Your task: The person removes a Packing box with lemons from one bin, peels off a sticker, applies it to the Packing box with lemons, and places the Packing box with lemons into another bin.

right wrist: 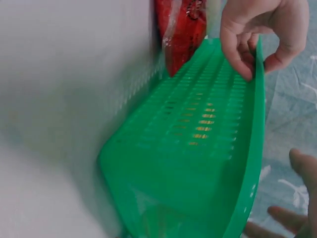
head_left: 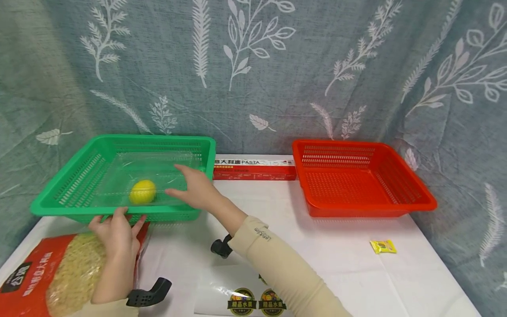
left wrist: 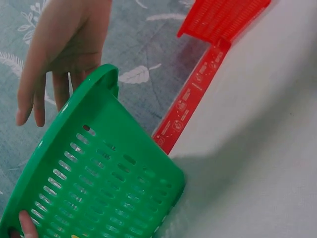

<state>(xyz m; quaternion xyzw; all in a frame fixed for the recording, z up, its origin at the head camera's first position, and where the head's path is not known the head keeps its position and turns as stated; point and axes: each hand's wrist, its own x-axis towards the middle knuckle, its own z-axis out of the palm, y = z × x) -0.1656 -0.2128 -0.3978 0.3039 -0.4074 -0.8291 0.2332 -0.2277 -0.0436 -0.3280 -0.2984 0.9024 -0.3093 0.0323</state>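
Observation:
My left hand (head_left: 119, 235) pinches the near rim of a green plastic basket (head_left: 202, 210), thumb and fingers on either side of it. The right wrist view shows this hold (right wrist: 252, 37) on the rim. Over the basket's right side hovers my right hand (head_left: 195, 187), thumb and fingers spread, nothing held. In the left wrist view that hand (left wrist: 74, 47) hangs past the basket's rim. Inside the basket are a clear plastic container (head_left: 158, 159) and a round yellow thing (head_left: 143, 192), which shows behind clear plastic.
A red basket (head_left: 429, 203) stands at the right. Between the baskets lies a long pasta box (head_left: 253, 172). A red bag of pasta (head_left: 75, 264) is at the front left. A small yellow packet (head_left: 383, 246) and a sheet with fruit stickers (head_left: 242, 301) lie on the white table (head_left: 356, 273).

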